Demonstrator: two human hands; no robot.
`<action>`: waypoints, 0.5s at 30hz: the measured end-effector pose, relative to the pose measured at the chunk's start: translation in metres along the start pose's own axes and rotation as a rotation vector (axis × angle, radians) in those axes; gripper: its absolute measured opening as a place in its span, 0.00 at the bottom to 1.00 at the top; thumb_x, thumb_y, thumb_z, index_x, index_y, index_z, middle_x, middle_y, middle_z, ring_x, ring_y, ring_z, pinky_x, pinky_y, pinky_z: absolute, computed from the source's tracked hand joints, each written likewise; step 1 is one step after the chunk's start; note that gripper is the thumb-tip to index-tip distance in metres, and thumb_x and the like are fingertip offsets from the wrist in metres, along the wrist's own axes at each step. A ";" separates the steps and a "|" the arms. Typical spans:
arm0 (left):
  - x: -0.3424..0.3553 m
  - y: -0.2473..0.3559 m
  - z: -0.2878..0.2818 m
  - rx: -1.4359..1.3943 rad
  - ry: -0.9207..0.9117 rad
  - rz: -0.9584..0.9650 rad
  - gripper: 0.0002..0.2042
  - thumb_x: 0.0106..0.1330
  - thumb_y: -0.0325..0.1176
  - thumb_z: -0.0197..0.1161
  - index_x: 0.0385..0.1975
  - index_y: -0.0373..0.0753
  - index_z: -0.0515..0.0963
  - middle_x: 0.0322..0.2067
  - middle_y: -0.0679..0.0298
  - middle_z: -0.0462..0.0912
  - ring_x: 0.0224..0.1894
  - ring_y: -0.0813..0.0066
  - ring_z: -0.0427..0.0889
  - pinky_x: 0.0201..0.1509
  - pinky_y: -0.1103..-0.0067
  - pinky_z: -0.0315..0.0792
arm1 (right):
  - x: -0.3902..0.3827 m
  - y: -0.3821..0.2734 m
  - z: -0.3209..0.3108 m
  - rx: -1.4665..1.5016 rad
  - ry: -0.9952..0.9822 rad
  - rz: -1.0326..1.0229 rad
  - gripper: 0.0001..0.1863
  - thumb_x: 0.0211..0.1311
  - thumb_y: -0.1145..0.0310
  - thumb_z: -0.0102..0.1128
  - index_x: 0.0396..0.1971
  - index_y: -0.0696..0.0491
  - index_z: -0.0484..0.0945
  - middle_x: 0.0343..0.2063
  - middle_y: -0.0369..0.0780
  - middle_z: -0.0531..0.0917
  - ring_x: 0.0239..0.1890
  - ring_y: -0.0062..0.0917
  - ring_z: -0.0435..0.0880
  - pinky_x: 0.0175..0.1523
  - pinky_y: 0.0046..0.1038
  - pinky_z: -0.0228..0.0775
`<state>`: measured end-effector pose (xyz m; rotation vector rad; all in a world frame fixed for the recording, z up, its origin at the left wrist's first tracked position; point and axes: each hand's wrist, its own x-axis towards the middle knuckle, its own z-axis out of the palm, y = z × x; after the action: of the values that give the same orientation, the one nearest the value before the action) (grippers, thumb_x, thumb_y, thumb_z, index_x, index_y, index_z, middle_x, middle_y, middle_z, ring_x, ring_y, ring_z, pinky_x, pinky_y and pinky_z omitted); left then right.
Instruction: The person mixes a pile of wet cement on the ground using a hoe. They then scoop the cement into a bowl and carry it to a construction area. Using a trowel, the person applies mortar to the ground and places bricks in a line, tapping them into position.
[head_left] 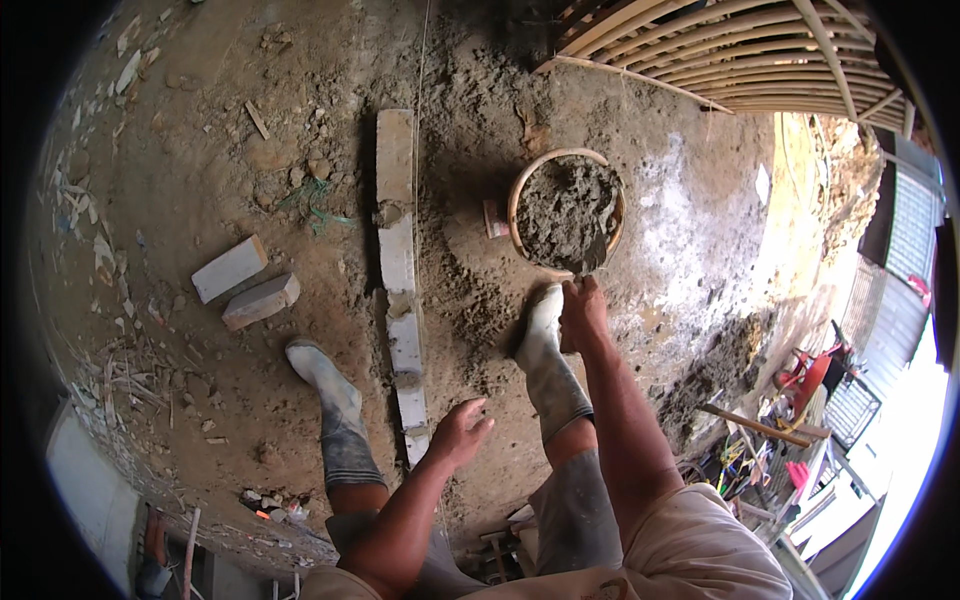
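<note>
My right hand [585,310] is closed on the handle of a trowel [598,250], whose blade rests in grey wet mortar [560,205] filling a round pale-rimmed bucket [530,166]. My left hand [462,433] is open and empty, fingers apart, beside a row of pale blocks [398,245] with mortar at the joints. A thin string [422,70] runs along that row. My booted feet stand either side of it. Two loose blocks [230,268] lie to the left, and a small reddish object [496,218] sits against the bucket's left side.
A bamboo slatted frame [720,55] spans the upper right. Rubble [110,260] and green twine [315,205] lie on dirt at left. At right are a red wheelbarrow [810,375], tools with long wooden handles [755,425] and corrugated sheets [885,310]. A pale slab [90,490] is lower left.
</note>
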<state>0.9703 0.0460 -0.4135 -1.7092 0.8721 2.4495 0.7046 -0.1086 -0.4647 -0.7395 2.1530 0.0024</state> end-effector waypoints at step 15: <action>0.023 -0.027 0.022 0.491 0.086 -0.082 0.26 0.68 0.43 0.61 0.63 0.39 0.69 0.55 0.50 0.78 0.58 0.57 0.78 0.60 0.68 0.72 | 0.028 -0.005 -0.015 0.911 -0.207 0.117 0.11 0.71 0.61 0.53 0.33 0.50 0.66 0.20 0.34 0.71 0.17 0.21 0.71 0.20 0.26 0.67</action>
<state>0.9512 0.0725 -0.4393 -1.6305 1.2538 1.9061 0.6828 -0.1304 -0.4739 -0.0712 1.7250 -0.7524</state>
